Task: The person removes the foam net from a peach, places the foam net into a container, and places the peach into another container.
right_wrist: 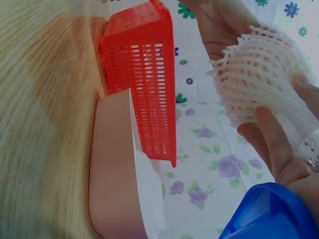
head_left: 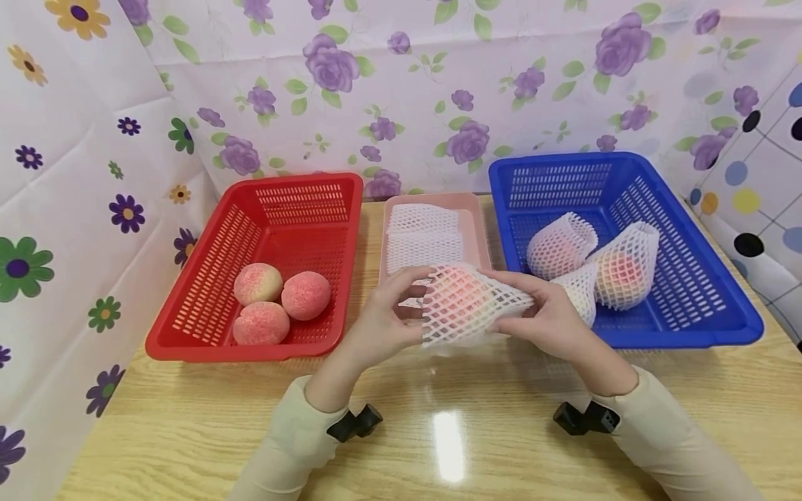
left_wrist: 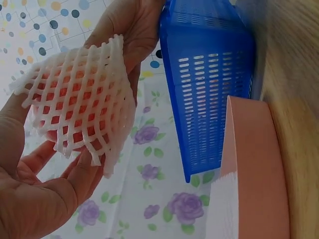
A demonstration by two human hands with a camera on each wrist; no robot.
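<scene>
A pink-and-yellow peach [head_left: 462,296] sits inside a white foam net [head_left: 510,300], held above the table between both hands. My left hand [head_left: 381,320] grips the peach's left side at the net's wide, open end, thumb below and fingers above. On the other side my right hand [head_left: 553,319] pinches the net near its narrow, gathered end. In the left wrist view the mesh [left_wrist: 82,99] wraps round the reddish fruit, its cut edge loose. The right wrist view shows fingertips [right_wrist: 266,117] pressing on the net.
Three bare peaches [head_left: 307,296] lie in a red basket [head_left: 250,353] at left. A pink tray [head_left: 479,236] with flat foam nets [head_left: 422,243] stands in the middle. To the right, a blue basket [head_left: 702,306] contains several netted peaches [head_left: 623,271]. A flowered cloth [head_left: 401,90] hangs behind.
</scene>
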